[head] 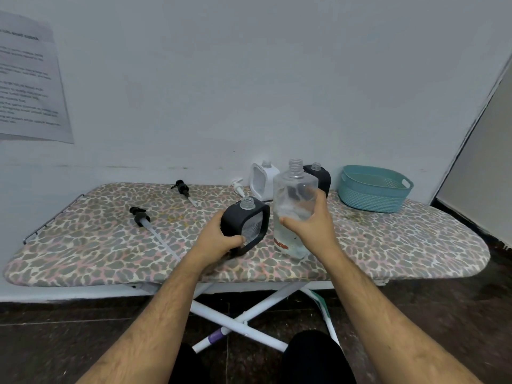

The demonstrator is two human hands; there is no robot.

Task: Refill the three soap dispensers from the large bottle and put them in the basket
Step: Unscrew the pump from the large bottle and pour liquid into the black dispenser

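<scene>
My left hand [221, 239] grips a black soap dispenser [246, 223] with its pump off and neck open, standing tilted on the ironing board [110, 245]. My right hand [310, 220] holds the large clear bottle [293, 195], uncapped and upright, just right of that dispenser. Behind them stand a white dispenser [261, 180] and a second black dispenser [321, 176], both with open necks; the bottle partly hides the black one. A teal basket [374, 189] sits at the back right with nothing visible inside.
Two black pump heads [140, 214] [181, 187] and a white pump head [238, 185] lie loose on the leopard-print board. The wall runs close behind. A paper sheet [30, 87] hangs on the left wall. White board legs [243, 317] cross below.
</scene>
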